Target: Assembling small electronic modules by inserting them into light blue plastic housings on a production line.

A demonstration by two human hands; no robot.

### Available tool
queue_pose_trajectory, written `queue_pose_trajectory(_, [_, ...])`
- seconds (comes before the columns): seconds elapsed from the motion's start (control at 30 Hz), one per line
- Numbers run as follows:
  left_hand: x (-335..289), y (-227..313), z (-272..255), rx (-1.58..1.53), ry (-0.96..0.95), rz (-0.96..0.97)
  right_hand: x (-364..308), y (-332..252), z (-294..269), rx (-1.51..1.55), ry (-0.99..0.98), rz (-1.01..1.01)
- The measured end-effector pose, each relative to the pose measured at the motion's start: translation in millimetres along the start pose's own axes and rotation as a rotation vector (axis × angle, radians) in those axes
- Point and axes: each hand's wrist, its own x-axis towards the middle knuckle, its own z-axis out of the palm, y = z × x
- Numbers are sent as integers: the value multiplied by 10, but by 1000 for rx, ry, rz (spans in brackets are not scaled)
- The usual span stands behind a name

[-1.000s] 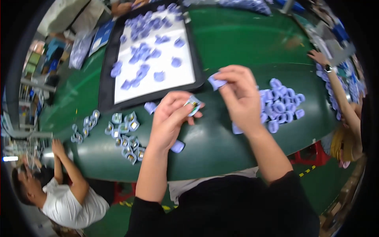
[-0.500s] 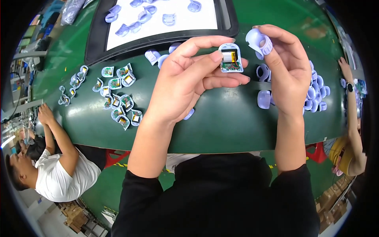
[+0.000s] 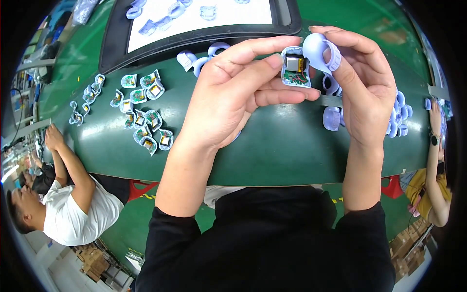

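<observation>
Your left hand (image 3: 233,97) pinches a small open casing half (image 3: 296,67) between thumb and fingertips, its circuit board and silvery cell facing up, raised above the green table (image 3: 272,151) at about 1 o'clock in the head view. Your right hand (image 3: 362,92) grasps a lavender ring-shaped cover (image 3: 318,48), touching the casing's 2 o'clock edge. Both pieces look light and rigid plastic — likely slick, and the bare electronics fragile — so hold by the outer rims, never on the board. More lavender covers (image 3: 396,117) lie at 3 o'clock; fitted boards (image 3: 146,117) cluster at 9 o'clock; a black-framed white tray (image 3: 204,19) sits at 12 o'clock.
</observation>
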Motion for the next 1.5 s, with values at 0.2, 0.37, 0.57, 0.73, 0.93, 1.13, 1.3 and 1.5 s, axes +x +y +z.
queue_pose_trajectory(0.2, [5,7,-1,13,5,10,8,4,-12,5,-63,-15])
queue_pose_trajectory(0.37, [32,-21,-20,26,-3,40,-5,13,34,-48,-107,23])
queue_pose_trajectory(0.57, [36,-42,-52,129,-24,61,50,-35,110,-344,-88,-115])
queue_pose_trajectory(0.73, [31,-47,-24,45,-30,42,-21,-57,63,-312,-85,74])
queue_pose_trajectory(0.93, [33,-68,-129,-56,-89,58,3,-35,46,-324,-127,12])
queue_pose_trajectory(1.13, [40,-61,-107,-90,-55,-29,52,-97,25,-72,-146,-21])
queue_pose_trajectory(1.3, [53,-126,-81,-128,-85,-58,-5,-50,88,-81,-329,1])
queue_pose_trajectory(1.5, [64,-213,-150,-160,-100,-11,-40,-7,151,217,-231,86])
